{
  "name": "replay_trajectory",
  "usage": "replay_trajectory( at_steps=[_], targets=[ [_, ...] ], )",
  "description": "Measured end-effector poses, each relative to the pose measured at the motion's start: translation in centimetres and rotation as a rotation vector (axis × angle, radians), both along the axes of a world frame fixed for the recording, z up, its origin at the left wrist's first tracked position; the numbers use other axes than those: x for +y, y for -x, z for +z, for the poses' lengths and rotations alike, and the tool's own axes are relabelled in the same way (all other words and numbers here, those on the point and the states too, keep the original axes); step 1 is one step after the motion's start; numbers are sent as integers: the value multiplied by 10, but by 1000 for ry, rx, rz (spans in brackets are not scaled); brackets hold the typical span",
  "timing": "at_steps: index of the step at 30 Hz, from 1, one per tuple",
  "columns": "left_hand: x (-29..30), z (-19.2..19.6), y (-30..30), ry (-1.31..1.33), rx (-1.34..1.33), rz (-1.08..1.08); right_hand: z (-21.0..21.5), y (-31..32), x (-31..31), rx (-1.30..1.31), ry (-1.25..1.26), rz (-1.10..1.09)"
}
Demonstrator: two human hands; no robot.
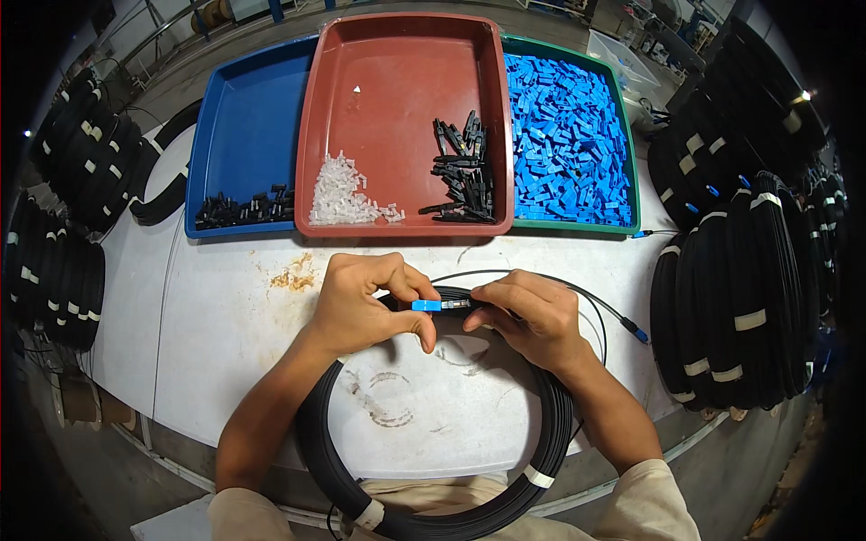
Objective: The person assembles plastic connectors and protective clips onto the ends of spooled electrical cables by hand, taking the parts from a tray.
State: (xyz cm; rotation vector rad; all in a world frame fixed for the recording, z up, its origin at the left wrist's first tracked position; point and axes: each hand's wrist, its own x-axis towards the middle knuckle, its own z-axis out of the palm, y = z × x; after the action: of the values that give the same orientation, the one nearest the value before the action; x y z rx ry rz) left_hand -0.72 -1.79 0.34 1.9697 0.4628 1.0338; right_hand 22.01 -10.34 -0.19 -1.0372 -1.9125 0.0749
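Observation:
My left hand (365,307) has its fingers closed at a small blue connector housing (425,306), with the index finger at its upper side. The clear-and-metal connector tip (454,305) lies in line with the housing, at its right end. My right hand (532,316) pinches the black cable just behind that tip; its fingers hide part of the cable. Below both hands, a coil of black cable (317,442) bound with white tape overhangs the table's near edge. Another cable end with a blue connector (641,335) lies right of my right hand.
A red tray (397,90) holds small clear pieces (341,191) and black connector parts (465,176). Black pieces lie in the blue tray (248,126); the green tray (633,212) is full of blue housings (568,135). Taped cable coils (744,298) stand at both sides of the white table (216,298).

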Motion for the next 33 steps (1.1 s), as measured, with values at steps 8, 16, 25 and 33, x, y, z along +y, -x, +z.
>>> replay_trajectory(
  at_steps=[8, 16, 25, 33],
  targets=[
    [-5, 7, -4, -297, 120, 46, 6, -1, -1, -159, -85, -36],
    [-4, 8, -6, -515, 137, 64, 3, 5, 0, -102, -42, 51],
    [-8, 8, -7, -312, 49, 37, 5, 2, -3, -149, 155, -107],
    [-3, 4, -3, -287, 16, 66, 5, 3, -4, -84, 162, -84]
  ],
)
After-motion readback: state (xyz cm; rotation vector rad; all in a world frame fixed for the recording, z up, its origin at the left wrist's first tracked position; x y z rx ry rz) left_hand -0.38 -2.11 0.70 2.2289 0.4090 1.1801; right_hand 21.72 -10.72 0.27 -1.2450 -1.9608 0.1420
